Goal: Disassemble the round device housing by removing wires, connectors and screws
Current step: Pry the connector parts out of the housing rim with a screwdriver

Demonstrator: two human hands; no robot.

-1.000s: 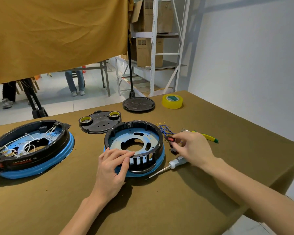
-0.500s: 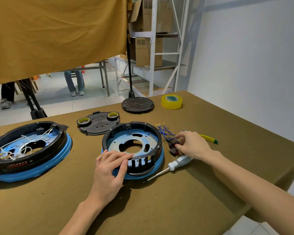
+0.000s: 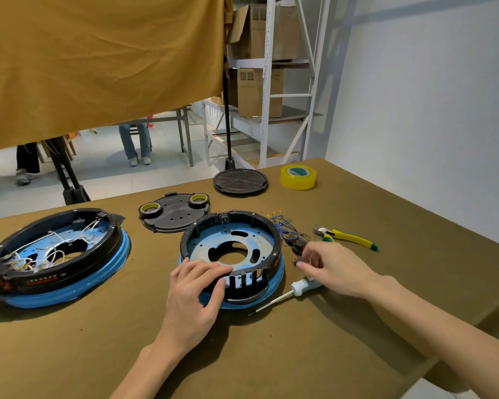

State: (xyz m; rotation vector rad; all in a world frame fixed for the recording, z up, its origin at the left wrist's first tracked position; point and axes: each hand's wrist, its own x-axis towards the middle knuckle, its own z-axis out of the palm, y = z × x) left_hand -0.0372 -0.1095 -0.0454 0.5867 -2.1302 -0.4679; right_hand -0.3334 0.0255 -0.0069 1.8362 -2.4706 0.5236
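Note:
The round device housing, a black ring on a blue base with a bare metal plate inside, lies at the table's middle. My left hand grips its near rim, fingers over the top and thumb on the outer wall. To the housing's right lies a pile of removed blue wires and small black and red connectors. My right hand hovers low just right of the pile, fingers loosely extended, fingertips touching a small black connector. A white-handled screwdriver lies under that hand.
A second round housing, still full of white wires, sits at the left. A black cover plate with two tape rolls, a round black lid, yellow tape and yellow-handled cutters lie behind. The table's edge runs along the right.
My right hand carried a red-faced connector down to the pile beside the housing and now sits lower, near the screwdriver. My left hand stayed on the rim.

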